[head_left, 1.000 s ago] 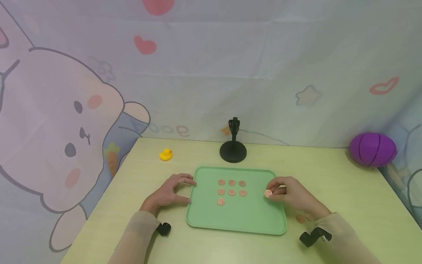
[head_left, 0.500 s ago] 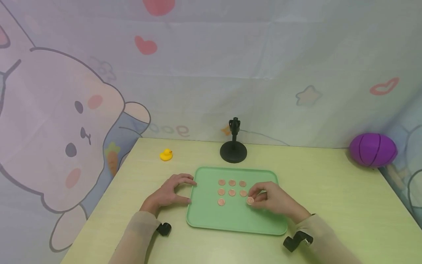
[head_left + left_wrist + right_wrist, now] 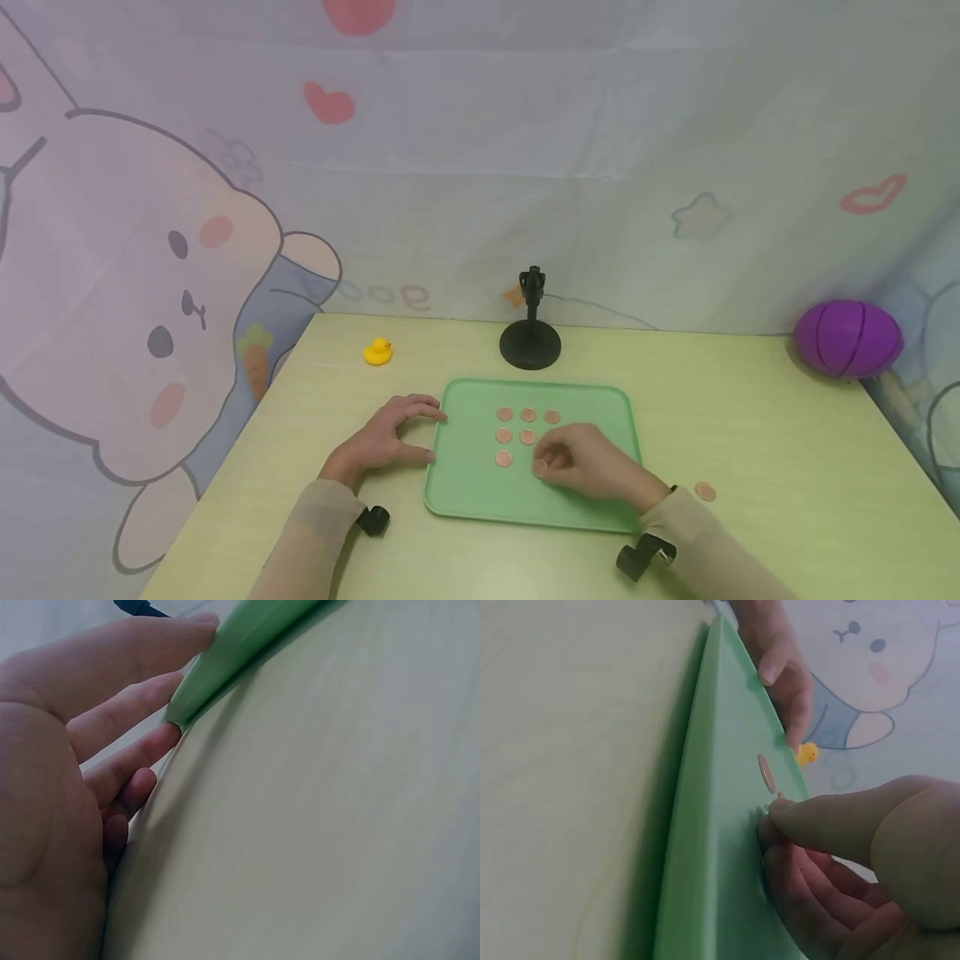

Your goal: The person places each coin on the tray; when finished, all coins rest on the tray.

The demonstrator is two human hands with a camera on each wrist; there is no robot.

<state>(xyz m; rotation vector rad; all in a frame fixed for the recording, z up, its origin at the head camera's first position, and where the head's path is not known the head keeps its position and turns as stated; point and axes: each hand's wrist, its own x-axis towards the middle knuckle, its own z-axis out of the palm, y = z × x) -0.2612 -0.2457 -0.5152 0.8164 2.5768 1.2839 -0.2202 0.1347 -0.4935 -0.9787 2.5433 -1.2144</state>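
Note:
My right hand pinches a copper coin between thumb and fingertips, low over the green tray. In the head view it stands right of the lone coin in the front row. Behind that lie a back row of coins and a middle row, whose right end the right hand hides. My left hand rests at the tray's left side, thumb and fingers spread apart, their tips on the rim. In the left wrist view the fingertips touch the tray's edge.
One loose coin lies on the table to the right of the tray. A black stand with a round base is behind the tray. A yellow rubber duck sits at the back left, a purple ball at the back right.
My right hand has carried the coin leftward and nearer the front, from the tray's right side to beside the front-row coin. The left hand has stayed put.

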